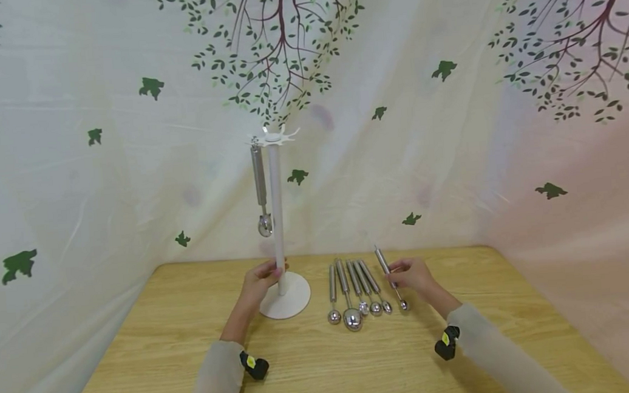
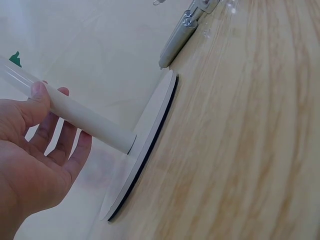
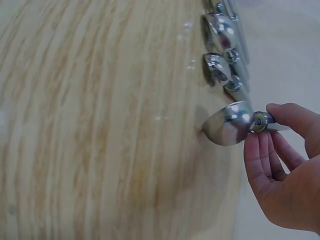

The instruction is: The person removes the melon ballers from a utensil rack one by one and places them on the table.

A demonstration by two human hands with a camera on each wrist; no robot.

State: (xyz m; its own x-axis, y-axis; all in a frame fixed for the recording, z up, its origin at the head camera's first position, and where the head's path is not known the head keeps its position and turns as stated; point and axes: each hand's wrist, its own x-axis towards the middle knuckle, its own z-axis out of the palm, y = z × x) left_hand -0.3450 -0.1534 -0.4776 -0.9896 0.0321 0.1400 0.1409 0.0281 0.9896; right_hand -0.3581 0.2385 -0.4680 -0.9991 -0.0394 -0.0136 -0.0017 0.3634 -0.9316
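Observation:
In the head view a white hook stand (image 1: 278,211) rises from a round base at the left of centre. My left hand (image 1: 257,284) grips its pole low down; the left wrist view shows the thumb and fingers (image 2: 75,150) around the pole (image 2: 92,122). One metal melon baller (image 1: 259,176) hangs bowl-down from a hook on the stand. At the right, my right hand (image 1: 413,275) pinches another melon baller (image 1: 382,260) by its handle. Its round bowl (image 3: 231,124) points down, close to the tabletop; whether it touches, I cannot tell.
Several more metal scoops (image 1: 353,320) of differing bowl sizes lie side by side on the wooden table (image 1: 327,372), between stand and right hand, bowls toward me. Behind the table's far edge hangs a pale curtain (image 1: 347,200) printed with branches and leaves.

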